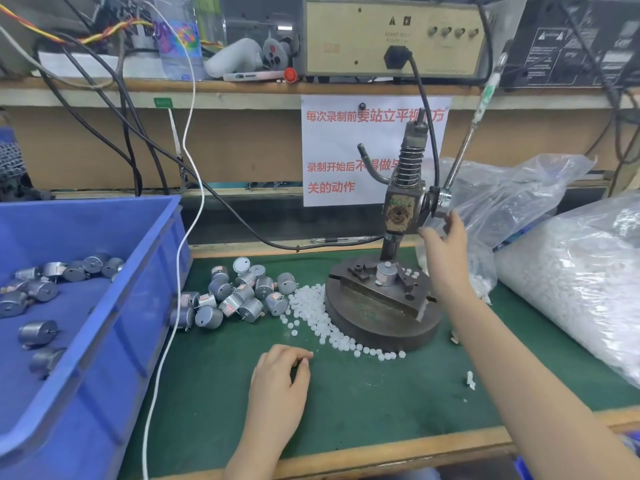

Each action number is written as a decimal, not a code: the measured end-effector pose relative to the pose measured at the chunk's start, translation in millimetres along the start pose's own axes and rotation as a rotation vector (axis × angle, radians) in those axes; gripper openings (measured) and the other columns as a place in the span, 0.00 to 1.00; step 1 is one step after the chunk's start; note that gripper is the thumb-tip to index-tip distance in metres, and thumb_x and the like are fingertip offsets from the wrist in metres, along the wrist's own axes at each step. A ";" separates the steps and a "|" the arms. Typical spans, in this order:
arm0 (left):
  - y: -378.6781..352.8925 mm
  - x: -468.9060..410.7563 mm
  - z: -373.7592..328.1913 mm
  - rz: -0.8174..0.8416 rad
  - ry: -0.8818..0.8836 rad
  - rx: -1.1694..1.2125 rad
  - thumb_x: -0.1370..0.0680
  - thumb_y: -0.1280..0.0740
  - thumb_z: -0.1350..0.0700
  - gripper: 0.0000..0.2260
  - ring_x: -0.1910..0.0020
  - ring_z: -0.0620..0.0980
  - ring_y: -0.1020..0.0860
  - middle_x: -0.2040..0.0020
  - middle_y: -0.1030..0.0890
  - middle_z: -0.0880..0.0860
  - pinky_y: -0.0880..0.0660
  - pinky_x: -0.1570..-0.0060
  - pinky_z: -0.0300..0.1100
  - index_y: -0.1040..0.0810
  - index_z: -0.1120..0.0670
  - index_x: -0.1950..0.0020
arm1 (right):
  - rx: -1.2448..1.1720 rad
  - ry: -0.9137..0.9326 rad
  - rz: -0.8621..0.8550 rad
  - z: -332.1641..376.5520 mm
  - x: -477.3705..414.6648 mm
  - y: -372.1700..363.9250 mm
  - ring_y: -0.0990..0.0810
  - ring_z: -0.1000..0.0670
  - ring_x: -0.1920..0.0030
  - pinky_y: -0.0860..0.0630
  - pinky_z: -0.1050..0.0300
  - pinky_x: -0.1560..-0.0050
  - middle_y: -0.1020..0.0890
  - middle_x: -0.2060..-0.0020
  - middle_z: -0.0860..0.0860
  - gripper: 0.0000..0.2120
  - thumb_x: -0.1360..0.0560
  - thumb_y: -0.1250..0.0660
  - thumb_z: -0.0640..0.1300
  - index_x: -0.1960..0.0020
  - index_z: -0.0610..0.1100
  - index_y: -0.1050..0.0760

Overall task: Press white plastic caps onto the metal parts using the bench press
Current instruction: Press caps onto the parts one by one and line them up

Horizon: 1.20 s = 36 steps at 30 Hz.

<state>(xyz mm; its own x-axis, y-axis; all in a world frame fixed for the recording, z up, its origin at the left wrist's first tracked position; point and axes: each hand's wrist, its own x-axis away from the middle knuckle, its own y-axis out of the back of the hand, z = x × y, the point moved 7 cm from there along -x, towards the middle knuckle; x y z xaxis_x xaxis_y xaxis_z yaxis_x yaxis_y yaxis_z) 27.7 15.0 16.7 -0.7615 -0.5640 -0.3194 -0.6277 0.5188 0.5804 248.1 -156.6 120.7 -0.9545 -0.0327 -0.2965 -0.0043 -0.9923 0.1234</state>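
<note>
Left hand [278, 381] curled on worktop [381, 410] beside white caps [311, 315], hold unclear | right hand [445, 245] loose-fingered, raised beside bench press [403, 202] | metal part [386, 274] seated below it

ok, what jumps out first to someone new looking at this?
The bench press stands mid-bench on the green mat, a metal part seated on its round base. The right hand is raised beside the press head, while the left hand rests on the mat by a scatter of white caps. A blue bin of metal parts fills the left.
</note>
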 end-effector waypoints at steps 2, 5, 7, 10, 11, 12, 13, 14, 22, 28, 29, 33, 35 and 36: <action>-0.4 -0.6 0.3 -0.006 0.011 -0.008 0.23 0.37 0.61 0.07 0.54 0.44 0.30 0.56 0.27 0.42 0.34 0.48 0.38 0.20 0.52 0.53 | -0.064 0.000 -0.022 18.9 -9.7 3.7 0.42 0.50 0.27 0.44 0.53 0.29 0.42 0.26 0.49 0.31 0.24 0.41 0.39 0.24 0.44 0.50; -0.6 -0.3 -0.3 -0.010 0.016 -0.017 0.23 0.37 0.62 0.07 0.53 0.46 0.29 0.56 0.26 0.43 0.33 0.48 0.39 0.20 0.53 0.53 | -0.147 0.034 -0.033 45.9 -19.1 5.4 0.38 0.52 0.30 0.39 0.54 0.30 0.40 0.27 0.49 0.31 0.24 0.42 0.37 0.24 0.44 0.48; -0.9 -0.6 -0.7 -0.010 0.013 -0.023 0.24 0.36 0.62 0.07 0.53 0.46 0.28 0.57 0.26 0.43 0.33 0.48 0.40 0.20 0.53 0.53 | -0.238 0.026 -0.027 61.3 -24.9 6.7 0.32 0.56 0.37 0.34 0.58 0.36 0.38 0.28 0.49 0.30 0.25 0.42 0.36 0.25 0.44 0.47; -1.2 -1.1 -1.1 -0.008 0.010 -0.045 0.24 0.36 0.62 0.07 0.54 0.47 0.29 0.57 0.27 0.43 0.33 0.48 0.39 0.20 0.53 0.54 | -0.335 -0.045 -0.028 73.8 -31.3 8.4 0.33 0.56 0.40 0.36 0.56 0.38 0.34 0.30 0.50 0.28 0.24 0.41 0.38 0.26 0.45 0.44; -1.5 -1.3 -1.2 -0.004 0.011 -0.050 0.24 0.36 0.62 0.07 0.54 0.47 0.29 0.57 0.27 0.43 0.33 0.48 0.39 0.20 0.53 0.54 | -0.348 -0.066 -0.033 75.2 -31.8 9.0 0.32 0.54 0.40 0.36 0.53 0.36 0.32 0.32 0.50 0.27 0.25 0.41 0.38 0.27 0.45 0.42; -1.7 -1.3 -1.3 -0.002 0.012 -0.052 0.24 0.36 0.62 0.07 0.54 0.47 0.29 0.57 0.27 0.43 0.33 0.48 0.40 0.20 0.53 0.54 | -0.358 -0.071 -0.037 76.2 -30.7 9.2 0.31 0.53 0.40 0.35 0.51 0.36 0.29 0.35 0.50 0.24 0.25 0.41 0.39 0.29 0.45 0.39; -1.6 -1.3 -1.5 -0.001 0.011 -0.052 0.24 0.36 0.62 0.07 0.54 0.47 0.29 0.58 0.27 0.42 0.33 0.48 0.40 0.20 0.53 0.55 | -0.365 -0.058 -0.038 77.1 -28.3 9.5 0.30 0.53 0.41 0.33 0.52 0.37 0.27 0.38 0.50 0.21 0.25 0.41 0.38 0.32 0.46 0.36; -1.5 -1.2 -1.8 0.000 0.010 -0.050 0.24 0.36 0.62 0.07 0.54 0.46 0.29 0.58 0.28 0.41 0.33 0.48 0.40 0.20 0.53 0.55 | -0.365 -0.031 -0.036 78.2 -24.7 9.8 0.29 0.53 0.42 0.32 0.54 0.40 0.26 0.41 0.51 0.18 0.25 0.40 0.38 0.36 0.46 0.34; -2.4 -1.3 0.4 -0.007 0.020 -0.053 0.24 0.36 0.62 0.08 0.53 0.46 0.29 0.57 0.26 0.42 0.33 0.47 0.39 0.20 0.52 0.55 | -0.271 0.202 0.036 75.2 1.7 14.8 0.31 0.65 0.70 0.33 0.77 0.64 0.31 0.65 0.56 0.10 0.25 0.38 0.40 0.61 0.49 0.35; -3.4 -2.1 1.5 -0.001 0.040 -0.043 0.24 0.36 0.62 0.08 0.52 0.46 0.28 0.57 0.26 0.42 0.32 0.47 0.41 0.20 0.51 0.55 | -0.247 0.233 0.037 70.1 1.2 15.0 0.31 0.64 0.69 0.33 0.75 0.64 0.30 0.66 0.56 0.10 0.24 0.38 0.43 0.62 0.49 0.35; -3.7 -2.4 1.3 0.000 0.042 -0.042 0.24 0.36 0.62 0.08 0.52 0.46 0.28 0.57 0.26 0.42 0.31 0.47 0.42 0.19 0.51 0.55 | -0.244 0.245 0.033 69.8 1.1 15.0 0.31 0.64 0.69 0.33 0.76 0.64 0.30 0.67 0.57 0.10 0.24 0.38 0.43 0.62 0.49 0.35; -3.0 -2.0 1.3 0.003 0.029 -0.031 0.24 0.36 0.61 0.08 0.52 0.46 0.29 0.57 0.26 0.41 0.31 0.48 0.42 0.19 0.51 0.55 | -0.233 0.300 0.006 68.3 1.5 15.9 0.29 0.65 0.67 0.32 0.74 0.62 0.28 0.67 0.60 0.08 0.24 0.39 0.40 0.59 0.50 0.33; -2.3 -1.8 0.1 -0.004 0.012 -0.037 0.24 0.36 0.61 0.08 0.52 0.45 0.29 0.57 0.26 0.41 0.32 0.48 0.40 0.19 0.51 0.54 | -0.198 0.324 0.024 62.2 5.5 12.6 0.27 0.66 0.57 0.31 0.73 0.53 0.25 0.56 0.60 0.08 0.24 0.39 0.40 0.50 0.52 0.32; -2.0 -1.5 -0.2 -0.010 0.007 -0.044 0.23 0.36 0.61 0.08 0.52 0.45 0.29 0.57 0.27 0.41 0.32 0.48 0.39 0.20 0.51 0.53 | -0.172 0.321 0.043 55.7 7.8 11.2 0.28 0.67 0.48 0.33 0.71 0.46 0.26 0.48 0.59 0.11 0.23 0.39 0.41 0.43 0.53 0.33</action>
<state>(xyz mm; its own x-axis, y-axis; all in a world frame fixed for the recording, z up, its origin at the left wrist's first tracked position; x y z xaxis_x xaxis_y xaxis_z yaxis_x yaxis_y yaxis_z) 30.1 14.7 16.1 -0.7538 -0.5739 -0.3200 -0.6275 0.4842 0.6097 224.0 -161.3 172.5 -0.8103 -0.0838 -0.5800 0.1106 -0.9938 -0.0109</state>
